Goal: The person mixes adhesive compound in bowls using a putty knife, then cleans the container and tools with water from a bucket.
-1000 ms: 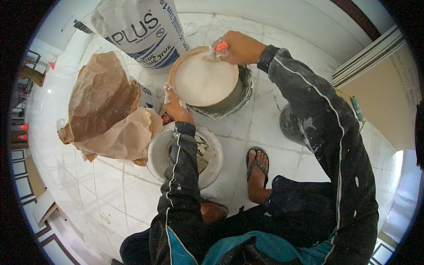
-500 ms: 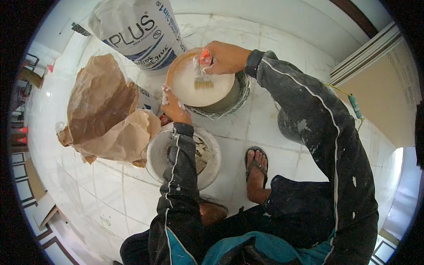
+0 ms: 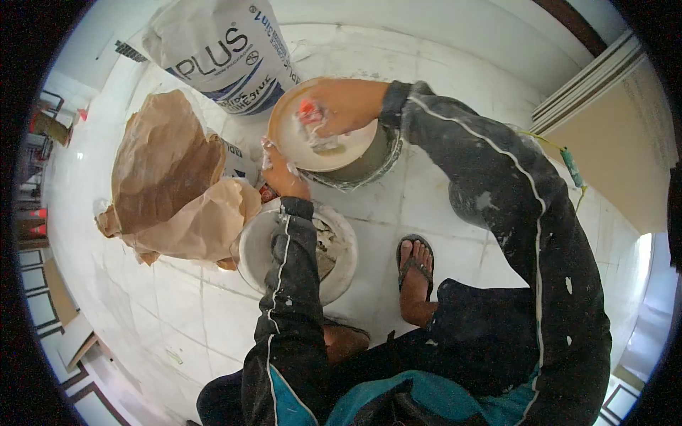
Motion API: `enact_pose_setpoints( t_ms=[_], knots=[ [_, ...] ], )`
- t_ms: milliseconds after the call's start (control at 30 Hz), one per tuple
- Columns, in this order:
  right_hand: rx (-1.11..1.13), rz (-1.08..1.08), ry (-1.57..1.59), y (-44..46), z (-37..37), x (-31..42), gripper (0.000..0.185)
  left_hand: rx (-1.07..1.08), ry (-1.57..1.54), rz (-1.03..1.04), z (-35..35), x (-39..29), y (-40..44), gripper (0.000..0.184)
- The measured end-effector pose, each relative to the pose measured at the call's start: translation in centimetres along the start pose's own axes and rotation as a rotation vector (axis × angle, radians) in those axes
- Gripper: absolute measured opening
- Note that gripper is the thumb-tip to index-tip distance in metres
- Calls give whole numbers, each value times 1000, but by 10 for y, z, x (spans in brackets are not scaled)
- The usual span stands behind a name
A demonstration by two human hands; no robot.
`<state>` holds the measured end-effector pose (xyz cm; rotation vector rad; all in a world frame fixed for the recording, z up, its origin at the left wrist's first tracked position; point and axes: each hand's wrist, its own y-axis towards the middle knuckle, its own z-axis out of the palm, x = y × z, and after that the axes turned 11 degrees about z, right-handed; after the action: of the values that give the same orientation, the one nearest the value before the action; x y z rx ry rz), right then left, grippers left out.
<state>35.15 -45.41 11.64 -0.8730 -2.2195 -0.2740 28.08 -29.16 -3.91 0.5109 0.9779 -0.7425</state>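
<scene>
My right hand (image 3: 346,106) is closed on a brush (image 3: 329,148) with a red part on its handle, smeared by motion, its bristles low over the pale surface inside a round sieve-like pan (image 3: 284,142). My left hand (image 3: 283,172), with white residue on the fingers, grips the lower left rim of the pan. The pan is tilted over a dark bucket (image 3: 389,157) with grey residue on its edge. Below my left hand stands a white bucket (image 3: 346,266) with clumpy material inside, partly covered by my sleeve.
A large white adhesive bag (image 3: 220,53) stands behind the pan. An opened brown paper bag (image 3: 167,170) is at the left. Stacked boards (image 3: 611,135) lean at the right, near a small green roller (image 3: 571,167). A dark rounded container (image 3: 465,202) is partly behind my right arm.
My right hand has moved left and down across the pan with the brush, which came into view and is now blurred. My left hand stays on the rim.
</scene>
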Motion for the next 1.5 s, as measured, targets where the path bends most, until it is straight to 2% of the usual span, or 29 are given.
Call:
enact_pose_setpoints(
  t_ms=[33,167,233,267,333,367,400,467,533,667,733,867,933,967,1033,1067,1133,1267,1333,1367,1467,1500],
  knots=[
    [-51,-85,-106,10,8,-6,27,0,-3,5,0,-1,-1,46],
    [-4,-62,-139,37,17,-20,34,35,36,-11,-2,-4,-2,47],
    [-24,129,22,32,9,-7,32,117,121,178,-1,-7,-7,48],
    [-24,130,22,32,9,-8,32,143,149,242,-1,-7,-7,48],
    [-133,145,40,39,11,-18,29,98,9,-10,-8,1,2,48],
    [-135,149,40,43,10,-24,29,101,9,-12,-11,7,3,48],
    [-154,92,-39,47,9,-30,28,186,242,283,-12,9,2,48],
    [-174,35,-120,51,5,-42,27,271,473,582,-14,12,3,48],
    [-246,-36,-160,44,-1,-48,26,91,40,0,-11,5,4,48],
    [-330,-76,-365,23,-18,-56,28,-29,46,-32,-11,11,4,49],
    [-182,216,-430,9,-28,-44,33,2,-22,44,-8,10,3,50],
    [-137,262,-452,-9,-30,-33,38,27,-78,20,-7,6,1,49],
    [-2,307,-336,-17,-32,-19,43,0,-66,-21,-7,8,2,47],
    [0,308,-334,-19,-28,-19,43,-1,-64,-22,-7,8,2,47],
    [-37,35,-74,-23,-23,-16,47,3,-33,-14,-8,9,3,46],
    [-37,35,-73,-24,-19,-14,47,3,-32,-14,-8,10,2,46],
    [46,182,110,-19,-14,2,40,-20,-45,-5,-7,8,1,44],
    [-14,169,114,17,21,-27,36,-1,-53,5,-7,7,1,44],
    [-165,82,-34,34,30,-37,35,-36,-58,-51,-7,6,1,45],
    [-165,80,-32,37,29,-39,35,-36,-56,-48,-7,6,2,45],
    [-165,171,48,46,23,-42,30,6,-32,36,-9,9,3,45],
    [-243,74,15,49,20,-53,28,27,-9,17,-7,3,0,49]
  ],
)
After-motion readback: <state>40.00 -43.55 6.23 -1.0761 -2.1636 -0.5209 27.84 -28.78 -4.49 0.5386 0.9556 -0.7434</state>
